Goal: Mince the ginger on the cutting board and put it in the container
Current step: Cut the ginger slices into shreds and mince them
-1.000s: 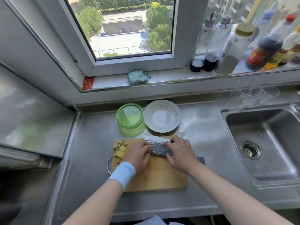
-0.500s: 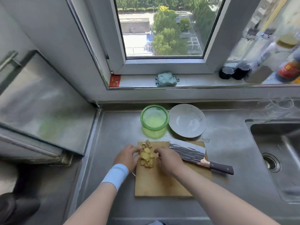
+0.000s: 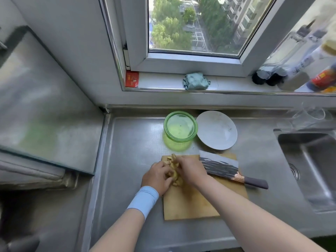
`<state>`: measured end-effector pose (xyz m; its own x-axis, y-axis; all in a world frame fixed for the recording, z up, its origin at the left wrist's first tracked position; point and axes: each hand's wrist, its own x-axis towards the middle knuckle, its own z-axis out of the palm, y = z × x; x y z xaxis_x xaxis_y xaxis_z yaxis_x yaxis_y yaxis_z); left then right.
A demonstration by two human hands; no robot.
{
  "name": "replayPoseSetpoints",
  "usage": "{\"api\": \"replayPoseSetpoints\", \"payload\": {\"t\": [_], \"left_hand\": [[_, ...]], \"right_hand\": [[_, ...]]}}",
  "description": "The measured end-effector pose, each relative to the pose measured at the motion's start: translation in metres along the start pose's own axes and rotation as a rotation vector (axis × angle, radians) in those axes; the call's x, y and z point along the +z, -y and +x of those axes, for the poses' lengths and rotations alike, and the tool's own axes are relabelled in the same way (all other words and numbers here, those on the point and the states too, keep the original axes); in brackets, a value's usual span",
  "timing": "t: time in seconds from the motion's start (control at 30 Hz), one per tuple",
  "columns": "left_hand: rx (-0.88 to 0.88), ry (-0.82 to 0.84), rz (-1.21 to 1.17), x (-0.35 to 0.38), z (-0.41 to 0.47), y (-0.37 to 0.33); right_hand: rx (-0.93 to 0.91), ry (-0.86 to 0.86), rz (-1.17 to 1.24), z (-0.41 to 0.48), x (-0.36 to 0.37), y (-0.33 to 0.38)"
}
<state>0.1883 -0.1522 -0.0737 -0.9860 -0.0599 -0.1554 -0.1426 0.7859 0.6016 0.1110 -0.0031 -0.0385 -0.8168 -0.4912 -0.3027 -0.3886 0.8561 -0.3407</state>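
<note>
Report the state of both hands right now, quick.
Left hand: fingers curled round the ginger slices on the cutting board.
Right hand: curled over the same pile from the other side; the knife lies unheld.

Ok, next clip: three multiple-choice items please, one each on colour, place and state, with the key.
1. The container is: A. red B. green C. blue
2. The cleaver lies: A. inside the container B. lifted in the air C. flat on the right part of the cutting board
3. The left hand and right hand are: A. both on the ginger B. both gripping the cleaver C. lifting the container
Key: 1 B, its rim and wall are green. 2 C, the blade rests on the board with no hand on it. 3 A, the fingers curl round the pile.
</note>
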Motion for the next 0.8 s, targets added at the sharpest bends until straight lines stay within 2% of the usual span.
{"api": "replayPoseSetpoints", "payload": {"t": [0.1,0.23,0.37,0.5,0.6,0.7,0.8], "left_hand": [[0.044,0.004,0.019,-0.005,0.000,0.002],[0.125,-0.007,0.086,-0.006,0.004,0.006],[0.322,-0.090,0.207,-0.003,0.009,0.010],[0.247,-0.266,0.100,-0.006,0.007,0.007],[0.164,-0.329,0.010,-0.010,-0.001,0.001],[0.244,-0.359,0.014,-0.005,-0.014,-0.010],[0.311,-0.362,0.027,0.007,-0.027,-0.029]], "right_hand": [[-0.016,0.014,-0.037,0.001,-0.004,0.004],[0.087,0.005,-0.011,0.004,-0.009,0.006],[0.173,-0.021,0.074,-0.009,-0.020,-0.001],[0.288,0.072,0.235,-0.036,-0.027,-0.021],[0.308,0.211,0.326,-0.056,-0.023,-0.034],[0.313,0.267,0.304,-0.073,-0.011,-0.042],[0.360,0.186,0.180,-0.083,-0.002,-0.046]]}}
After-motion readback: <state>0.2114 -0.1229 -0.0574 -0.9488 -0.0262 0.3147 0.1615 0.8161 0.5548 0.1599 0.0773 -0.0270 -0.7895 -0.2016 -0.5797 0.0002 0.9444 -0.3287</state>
